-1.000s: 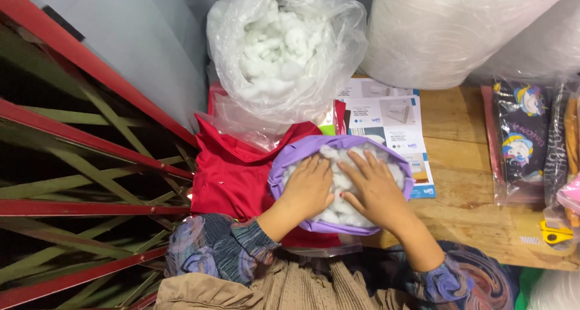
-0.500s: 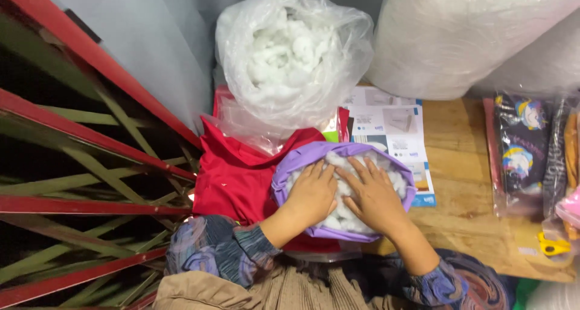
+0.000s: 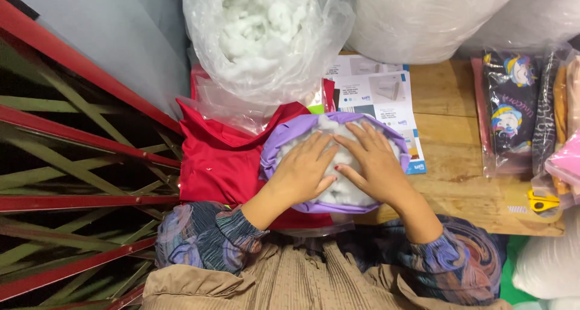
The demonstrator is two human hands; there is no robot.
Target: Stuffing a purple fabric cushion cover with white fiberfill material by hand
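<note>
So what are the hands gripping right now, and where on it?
Nothing is gripped: left hand and right hand lie flat, palms down, on the white stuffing inside the purple cover.

Two hands: left hand (image 3: 304, 172), right hand (image 3: 373, 165); one purple cover (image 3: 284, 139); one stuffing bag (image 3: 266, 38).

Wooden table (image 3: 459, 189) under leaflets (image 3: 377, 92)

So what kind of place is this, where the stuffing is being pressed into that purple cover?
Probably a small home sewing or craft workshop. A clear bag of white stuffing stands on a wooden table, both hands press filling into a purple cover, and packaged printed items lie stacked alongside.
</note>
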